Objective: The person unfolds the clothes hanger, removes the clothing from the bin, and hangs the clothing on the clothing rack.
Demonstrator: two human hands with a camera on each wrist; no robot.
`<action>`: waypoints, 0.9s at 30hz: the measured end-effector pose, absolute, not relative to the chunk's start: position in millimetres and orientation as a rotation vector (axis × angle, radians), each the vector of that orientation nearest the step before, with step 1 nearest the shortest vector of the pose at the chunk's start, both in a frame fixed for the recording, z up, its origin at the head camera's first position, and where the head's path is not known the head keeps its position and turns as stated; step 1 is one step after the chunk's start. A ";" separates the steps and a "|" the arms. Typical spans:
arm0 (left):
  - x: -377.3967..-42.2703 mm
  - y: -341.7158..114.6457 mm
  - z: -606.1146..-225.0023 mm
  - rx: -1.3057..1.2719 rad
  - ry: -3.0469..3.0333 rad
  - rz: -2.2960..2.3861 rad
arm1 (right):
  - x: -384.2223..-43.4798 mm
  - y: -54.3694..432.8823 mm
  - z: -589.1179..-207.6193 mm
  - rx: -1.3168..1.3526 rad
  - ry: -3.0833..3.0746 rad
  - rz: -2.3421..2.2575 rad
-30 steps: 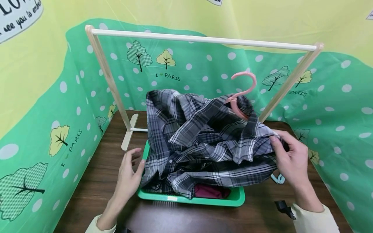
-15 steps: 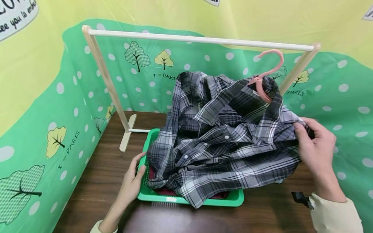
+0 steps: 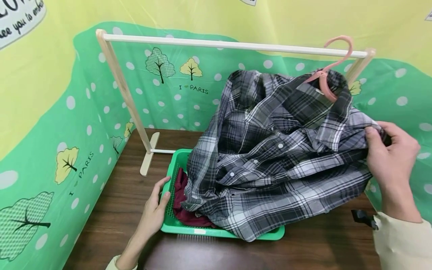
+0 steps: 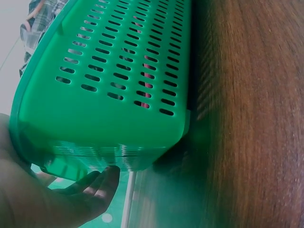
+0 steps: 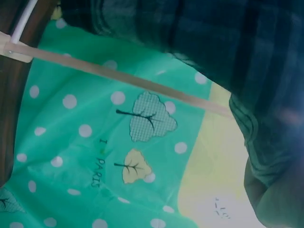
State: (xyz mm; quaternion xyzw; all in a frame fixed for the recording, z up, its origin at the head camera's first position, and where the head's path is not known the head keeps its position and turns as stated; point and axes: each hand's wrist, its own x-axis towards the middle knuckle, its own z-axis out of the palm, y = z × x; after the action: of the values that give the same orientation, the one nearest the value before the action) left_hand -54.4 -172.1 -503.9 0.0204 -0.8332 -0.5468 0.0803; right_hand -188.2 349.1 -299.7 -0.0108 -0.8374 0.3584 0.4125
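Note:
My right hand (image 3: 393,153) grips a black, grey and white plaid shirt (image 3: 266,150) by its shoulder. Out of the collar rises a pink clothes hanger (image 3: 339,62), whose hook overlaps the white rail in the head view. The shirt's buttoned front faces me, tilted, its lower part hanging over the green basket (image 3: 222,233). Dark cloth fills the top of the right wrist view. My left hand (image 3: 155,206) holds the basket's left rim, thumb at the edge, fingers (image 4: 102,187) under the lip at the end wall. Maroon cloth (image 3: 180,213) lies in the basket.
A wooden garment rack (image 3: 123,90) with a white top rail (image 3: 209,43) stands behind the basket on the brown table (image 3: 108,221). Its foot (image 3: 149,155) is left of the basket. Printed green and yellow fabric (image 3: 189,97) encloses the back and sides.
My right hand has lifted the shirt and hanger up and to the right, exposing more maroon cloth. The left hand has moved slightly onto the basket's rim.

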 end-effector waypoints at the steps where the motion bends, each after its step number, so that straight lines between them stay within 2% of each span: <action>1: -54.7 -171.8 -504.0 0.059 -2.489 -1.634 | -189.4 351.3 -297.5 -0.058 -2.108 0.889; 12: -56.6 -171.8 -507.3 0.042 -2.462 -1.623 | -201.7 368.9 -293.3 -0.344 -2.290 0.888; 22: -55.8 -171.4 -509.5 0.078 -2.438 -1.680 | -197.6 364.0 -313.5 -0.226 -2.225 0.963; 27: -55.4 -171.0 -511.0 0.093 -2.421 -1.733 | -185.6 358.7 -324.2 -0.178 -2.180 0.786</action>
State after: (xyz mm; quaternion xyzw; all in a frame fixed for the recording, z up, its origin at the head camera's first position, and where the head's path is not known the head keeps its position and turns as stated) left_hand -55.4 -171.0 -511.0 0.0312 -0.8100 -0.5799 0.0812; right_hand -185.6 358.7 -324.2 -0.0701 -0.8607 0.3102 0.3977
